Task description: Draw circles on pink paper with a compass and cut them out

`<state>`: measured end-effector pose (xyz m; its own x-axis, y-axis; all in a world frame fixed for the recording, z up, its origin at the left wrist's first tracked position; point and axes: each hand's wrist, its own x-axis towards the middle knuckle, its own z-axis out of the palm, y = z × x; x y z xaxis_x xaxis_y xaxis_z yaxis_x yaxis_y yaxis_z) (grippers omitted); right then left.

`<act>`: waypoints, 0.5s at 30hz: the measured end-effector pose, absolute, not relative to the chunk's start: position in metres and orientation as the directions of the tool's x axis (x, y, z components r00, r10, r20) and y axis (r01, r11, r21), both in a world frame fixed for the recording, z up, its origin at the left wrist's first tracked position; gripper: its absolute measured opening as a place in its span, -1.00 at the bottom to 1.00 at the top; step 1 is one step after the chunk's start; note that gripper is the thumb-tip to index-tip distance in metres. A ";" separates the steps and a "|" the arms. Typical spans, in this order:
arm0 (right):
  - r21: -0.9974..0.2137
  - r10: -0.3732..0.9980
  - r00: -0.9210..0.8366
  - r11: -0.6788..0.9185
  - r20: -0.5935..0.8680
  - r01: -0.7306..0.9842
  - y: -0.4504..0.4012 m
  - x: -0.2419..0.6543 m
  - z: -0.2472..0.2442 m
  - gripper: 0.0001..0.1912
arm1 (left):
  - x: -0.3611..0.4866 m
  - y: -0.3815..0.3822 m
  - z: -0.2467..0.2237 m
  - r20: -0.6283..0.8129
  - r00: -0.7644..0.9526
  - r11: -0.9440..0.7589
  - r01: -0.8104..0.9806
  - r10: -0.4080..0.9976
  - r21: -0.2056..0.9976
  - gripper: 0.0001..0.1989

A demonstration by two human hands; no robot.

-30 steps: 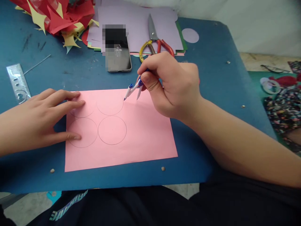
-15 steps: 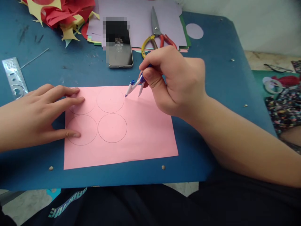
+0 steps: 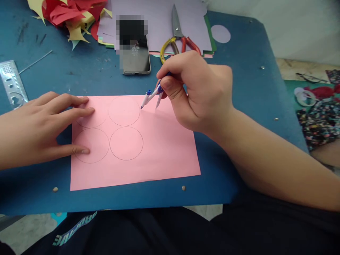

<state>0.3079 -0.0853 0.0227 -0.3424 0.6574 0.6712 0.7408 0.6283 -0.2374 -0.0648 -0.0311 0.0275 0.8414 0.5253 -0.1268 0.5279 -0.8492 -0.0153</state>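
My right hand [image 3: 198, 92] stays pinched around the compass [image 3: 152, 96] above the pink paper [image 3: 164, 156]; its pencil leg [image 3: 143, 102] has eased just outside the upper right circle [image 3: 124, 111], though I can't tell if it touches. My left hand [image 3: 50, 124], fingers spread, rests on the paper's left side. Still four circles: drawing seems paused.

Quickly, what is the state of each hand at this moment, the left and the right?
Left hand: open and spread, laid on the left side of the pink paper.
Right hand: closed, holding a blue-and-white compass.
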 end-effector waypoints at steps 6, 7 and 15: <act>-0.219 0.643 -0.367 0.646 0.672 0.731 -0.085 0.310 0.023 -0.82 | -0.063 -0.030 0.028 -0.143 0.842 -0.852 0.523 0.520 -0.015 -0.15; -0.212 0.641 -0.371 0.646 0.672 0.734 -0.085 0.310 0.023 -0.82 | -0.063 -0.030 0.028 -0.143 0.842 -0.852 0.524 0.520 -0.012 -0.14; -0.185 0.607 -0.381 0.667 0.697 0.722 -0.084 0.308 0.020 -0.76 | -0.064 -0.032 0.029 -0.141 0.843 -0.852 0.524 0.519 -0.006 -0.15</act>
